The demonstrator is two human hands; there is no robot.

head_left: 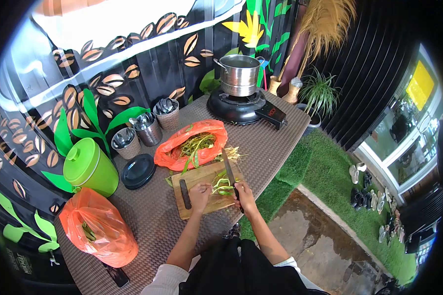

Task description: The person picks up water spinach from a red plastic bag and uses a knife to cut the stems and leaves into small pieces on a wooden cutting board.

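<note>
My right hand (pixel 245 196) is wrapped round the dark handle of a long knife (pixel 229 169), whose blade points away from me over the wooden cutting board (pixel 196 180). My left hand (pixel 200 195) rests over the board with its fingers curled together at the ends of some pale green stems (pixel 222 188). Several cut pieces of stem lie between the two hands. Just beyond the board sits an open orange plastic bag (pixel 166 151) full of leafy greens (pixel 198 144). Pale root ends (pixel 234 153) lie at the bag's right side.
A steel pot (pixel 240 78) stands on a black portable stove (pixel 231 109) at the back. Cutlery cups (pixel 147 130), dark plates (pixel 138 172) and a green lidded bucket (pixel 92 169) line the wall side. At left are a full orange bag (pixel 103 236) and a phone (pixel 117 276).
</note>
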